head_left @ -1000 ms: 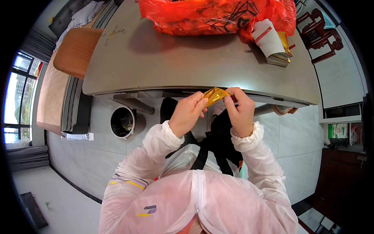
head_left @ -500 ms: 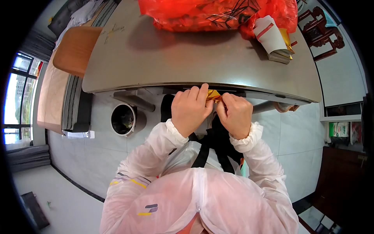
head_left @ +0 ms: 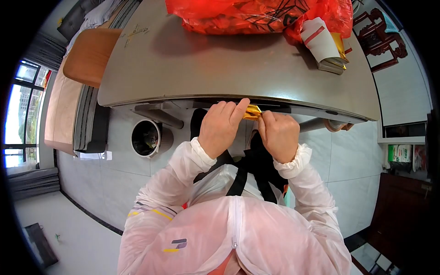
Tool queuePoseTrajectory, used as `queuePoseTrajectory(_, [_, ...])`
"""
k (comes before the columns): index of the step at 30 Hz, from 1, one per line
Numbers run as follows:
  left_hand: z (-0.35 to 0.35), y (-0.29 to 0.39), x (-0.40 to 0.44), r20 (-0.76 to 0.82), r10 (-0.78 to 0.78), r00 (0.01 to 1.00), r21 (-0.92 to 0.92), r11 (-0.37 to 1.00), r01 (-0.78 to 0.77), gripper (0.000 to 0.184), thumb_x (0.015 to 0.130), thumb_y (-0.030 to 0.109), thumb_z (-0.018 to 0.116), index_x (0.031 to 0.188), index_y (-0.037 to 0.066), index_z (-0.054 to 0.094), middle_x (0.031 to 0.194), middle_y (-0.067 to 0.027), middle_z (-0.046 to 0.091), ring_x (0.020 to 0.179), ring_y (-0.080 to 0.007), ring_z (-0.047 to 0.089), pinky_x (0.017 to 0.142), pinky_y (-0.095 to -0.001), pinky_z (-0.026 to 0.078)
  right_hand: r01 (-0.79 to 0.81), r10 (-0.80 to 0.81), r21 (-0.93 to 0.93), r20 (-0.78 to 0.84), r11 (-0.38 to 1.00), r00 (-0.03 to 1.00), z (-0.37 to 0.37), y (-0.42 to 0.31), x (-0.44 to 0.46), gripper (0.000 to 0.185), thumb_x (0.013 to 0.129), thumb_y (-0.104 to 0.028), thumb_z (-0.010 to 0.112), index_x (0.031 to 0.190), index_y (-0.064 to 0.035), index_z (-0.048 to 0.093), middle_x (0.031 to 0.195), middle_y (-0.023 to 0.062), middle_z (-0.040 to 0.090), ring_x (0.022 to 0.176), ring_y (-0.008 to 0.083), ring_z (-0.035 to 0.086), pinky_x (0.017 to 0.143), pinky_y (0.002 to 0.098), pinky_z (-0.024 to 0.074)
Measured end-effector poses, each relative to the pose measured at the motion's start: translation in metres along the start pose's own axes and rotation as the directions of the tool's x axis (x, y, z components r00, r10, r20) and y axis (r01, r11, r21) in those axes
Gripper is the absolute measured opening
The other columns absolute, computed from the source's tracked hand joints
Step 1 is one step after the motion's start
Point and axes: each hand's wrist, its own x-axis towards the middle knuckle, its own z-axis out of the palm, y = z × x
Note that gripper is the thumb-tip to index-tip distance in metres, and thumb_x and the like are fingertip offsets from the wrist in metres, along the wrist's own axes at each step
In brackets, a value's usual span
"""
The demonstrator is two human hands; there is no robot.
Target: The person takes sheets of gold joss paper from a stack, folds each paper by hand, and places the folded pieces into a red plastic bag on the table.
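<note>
A small folded piece of shiny gold foil paper (head_left: pixel 252 112) is held between my two hands, just at the table's front edge. My left hand (head_left: pixel 221 126) closes on its left end, the index finger stretched along the top. On its right end, my right hand (head_left: pixel 279 135) pinches with the fingers curled in. The undersides of both hands and the thumb tips are partly hidden. Farther back on the table (head_left: pixel 206 75) lies a stack of gold paper (head_left: pixel 332 67) with a white wrapper round it, beside a red plastic bag (head_left: pixel 238 18) full of things I cannot make out.
A wastebasket (head_left: pixel 145 139) with some litter in it stands on the tiled floor below left. An orange-brown chair back (head_left: pixel 87 57) touches the table's left side. Table legs (head_left: pixel 160 117) are under the edge. A carved wooden chair (head_left: pixel 382 41) is at the far right.
The gold paper has turned slightly and shows more of its length between my hands. My right hand has shifted a little right and down, its fingers more curled.
</note>
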Motion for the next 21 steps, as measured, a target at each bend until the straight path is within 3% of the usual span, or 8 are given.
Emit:
queuePoseTrajectory(3, [0.001, -0.003, 0.0, -0.003, 0.008, 1.0, -0.09, 0.996, -0.008, 0.042, 0.079, -0.004, 0.062, 0.119, 0.005, 0.055, 0.083, -0.0126, 0.058, 0.076, -0.0324, 0.057, 0.07, -0.0404, 0.048, 0.045, -0.044, -0.002, 0.086, 0.999, 0.995, -0.003, 0.0, 0.0, 0.023, 0.087, -0.019, 0.065, 0.07, -0.005, 0.058, 0.058, 0.0121, 0.059, 0.05, 0.0305, 0.059, 0.048, 0.0394, 0.0459])
queuePoseTrajectory(6, [-0.002, -0.005, -0.002, 0.147, 0.065, 0.987, -0.146, 0.988, -0.043, 0.038, 0.079, -0.003, 0.06, 0.116, 0.004, 0.058, 0.083, -0.0138, 0.058, 0.076, -0.0333, 0.056, 0.07, -0.041, 0.048, -0.1, 0.092, 0.091, 0.086, 0.991, 0.992, -0.007, 0.001, 0.001, 0.026, 0.089, -0.02, 0.063, 0.068, -0.0052, 0.058, 0.056, 0.0118, 0.058, 0.05, 0.0308, 0.059, 0.049, 0.0393, 0.0461])
queuePoseTrajectory(9, [0.0, -0.006, -0.004, 0.241, 0.03, 0.97, -0.16, 0.987, 0.009, 0.031, 0.083, -0.002, 0.058, 0.114, 0.004, 0.059, 0.091, -0.0157, 0.062, 0.081, -0.0352, 0.06, 0.074, -0.0421, 0.049, -0.043, 0.027, 0.117, 0.139, 0.992, 0.99, -0.003, 0.007, -0.003, 0.027, 0.091, -0.02, 0.062, 0.067, -0.0058, 0.06, 0.055, 0.012, 0.059, 0.049, 0.0312, 0.058, 0.049, 0.0388, 0.0462])
queuePoseTrajectory(12, [0.001, -0.005, -0.004, 0.042, -0.141, 0.989, -0.319, 0.936, 0.147, 0.027, 0.088, -0.001, 0.054, 0.114, 0.003, 0.057, 0.098, -0.0175, 0.064, 0.088, -0.0371, 0.062, 0.078, -0.043, 0.051, -0.045, -0.007, 0.216, 0.236, 0.975, 0.972, -0.007, 0.004, -0.002, 0.026, 0.09, -0.022, 0.063, 0.07, -0.0048, 0.062, 0.058, 0.0137, 0.059, 0.05, 0.0318, 0.058, 0.048, 0.0385, 0.045])
queuePoseTrajectory(15, [-0.004, -0.005, -0.002, 0.131, -0.159, 0.978, -0.363, 0.911, 0.197, 0.026, 0.091, -0.001, 0.052, 0.116, 0.003, 0.056, 0.1, -0.0197, 0.065, 0.091, -0.0393, 0.064, 0.081, -0.0421, 0.052, -0.236, 0.136, 0.436, 0.248, 0.868, 0.959, -0.009, 0.008, 0.003, 0.027, 0.09, -0.022, 0.064, 0.071, -0.0025, 0.063, 0.059, 0.0156, 0.058, 0.051, 0.0319, 0.057, 0.048, 0.0382, 0.0424])
queuePoseTrajectory(18, [-0.006, -0.003, 0.0, 0.114, -0.214, 0.97, -0.383, 0.891, 0.242, 0.027, 0.092, 0.001, 0.053, 0.119, 0.004, 0.054, 0.088, -0.0172, 0.063, 0.077, -0.0326, 0.064, 0.073, -0.0363, 0.051, -0.343, 0.224, 0.505, 0.283, 0.792, 0.933, -0.01, 0.01, 0.006, 0.028, 0.09, -0.021, 0.064, 0.072, 0.0004, 0.062, 0.058, 0.0163, 0.055, 0.048, 0.0292, 0.052, 0.048, 0.0367, 0.0393])
queuePoseTrajectory(21, [-0.013, -0.002, 0.006, 0.212, -0.402, 0.891, -0.489, 0.745, 0.453, 0.029, 0.094, 0.002, 0.054, 0.123, 0.005, 0.054, 0.077, -0.0114, 0.057, 0.065, -0.0206, 0.056, 0.065, -0.0296, 0.046, -0.412, 0.216, 0.617, 0.369, 0.67, 0.904, -0.01, 0.008, 0.01, 0.031, 0.091, -0.021, 0.064, 0.072, 0.0031, 0.06, 0.055, 0.0141, 0.05, 0.046, 0.0212, 0.044, 0.047, 0.0341, 0.0369])
